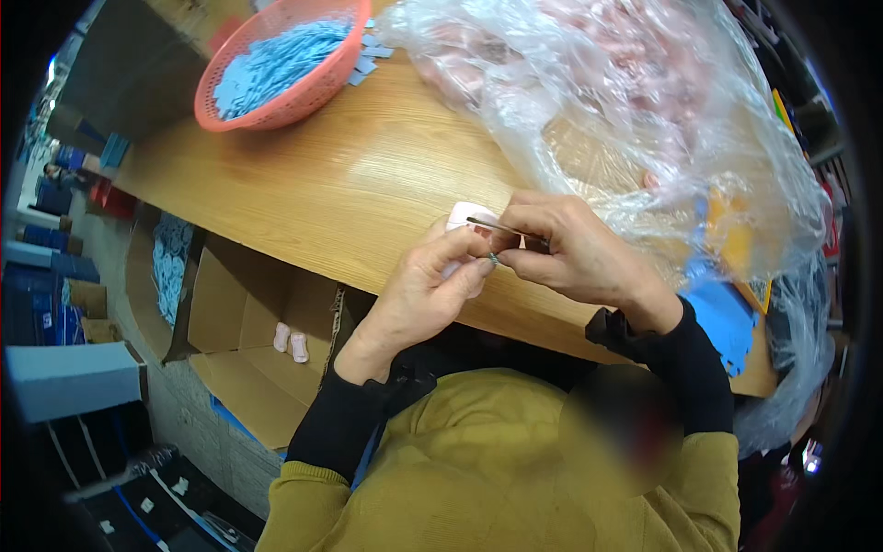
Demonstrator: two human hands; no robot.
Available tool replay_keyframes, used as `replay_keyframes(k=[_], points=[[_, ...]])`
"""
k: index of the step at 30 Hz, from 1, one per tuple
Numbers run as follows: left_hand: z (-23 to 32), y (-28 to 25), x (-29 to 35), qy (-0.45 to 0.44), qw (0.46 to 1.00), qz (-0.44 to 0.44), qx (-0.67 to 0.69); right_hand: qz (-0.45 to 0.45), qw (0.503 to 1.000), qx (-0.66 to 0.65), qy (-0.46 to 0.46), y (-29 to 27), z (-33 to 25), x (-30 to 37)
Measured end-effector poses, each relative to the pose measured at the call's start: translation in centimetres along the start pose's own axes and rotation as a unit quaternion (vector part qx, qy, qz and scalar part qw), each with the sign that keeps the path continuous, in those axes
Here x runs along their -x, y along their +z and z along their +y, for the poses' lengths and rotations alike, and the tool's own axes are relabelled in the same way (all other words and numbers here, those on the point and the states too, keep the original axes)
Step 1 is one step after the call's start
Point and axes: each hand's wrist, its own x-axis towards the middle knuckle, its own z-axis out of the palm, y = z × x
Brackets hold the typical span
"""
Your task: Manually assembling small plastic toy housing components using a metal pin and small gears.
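Observation:
Over the front edge of the wooden table, my left hand is closed around a small pale pink plastic piece. My right hand meets it from the right, gripping a thin dark metal tool that looks like tweezers. The tool's tip lies over the pink piece. Something tiny and blue-green shows where the fingertips of both hands come together; its kind cannot be made out. My fingers hide part of the pink piece and much of the tool.
A coral plastic basket of flat blue pieces stands at the far left. Across the far right spreads a clear plastic bag with pinkish contents. Below the table's left edge, an open cardboard box holds two pink pieces. Blue sheets lie right.

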Motion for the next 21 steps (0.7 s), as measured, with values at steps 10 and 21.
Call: replay_keyframes(k=[10, 21], points=[[-1.3, 1.5, 1.0, -0.040, 0.976, 0.008, 0.214, 0.088, 0.993, -0.053, 0.050, 0.4, 0.6, 0.6], [-2.4, 2.4, 1.0, -0.059, 0.941, 0.015, 0.334, 0.120, 0.990, 0.074, -0.014, 2.0, 1.6, 0.9]])
